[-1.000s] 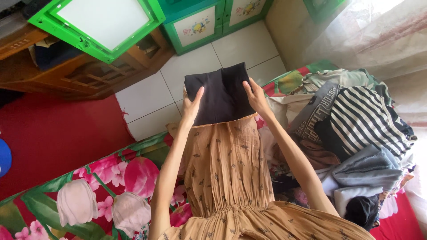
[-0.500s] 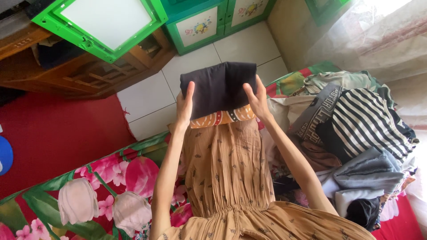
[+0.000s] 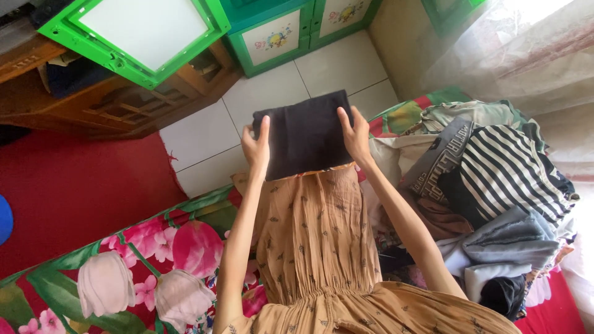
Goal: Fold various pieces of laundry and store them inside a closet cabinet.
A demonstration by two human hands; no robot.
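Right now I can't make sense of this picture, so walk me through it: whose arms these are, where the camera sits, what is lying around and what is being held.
This is one view from a camera worn on a person's head, looking down past their tan patterned dress. No machine here: the two bare arms are the person's own. The left hand and the right hand each have a grip on one side of a folded black cloth, held up flat over the knees. Under the person is a flowered bed cover in red, pink and green. On their right lies a pile of clothes, with a black and white striped top uppermost. Beyond are a white tiled floor, a red rug and green cabinets.
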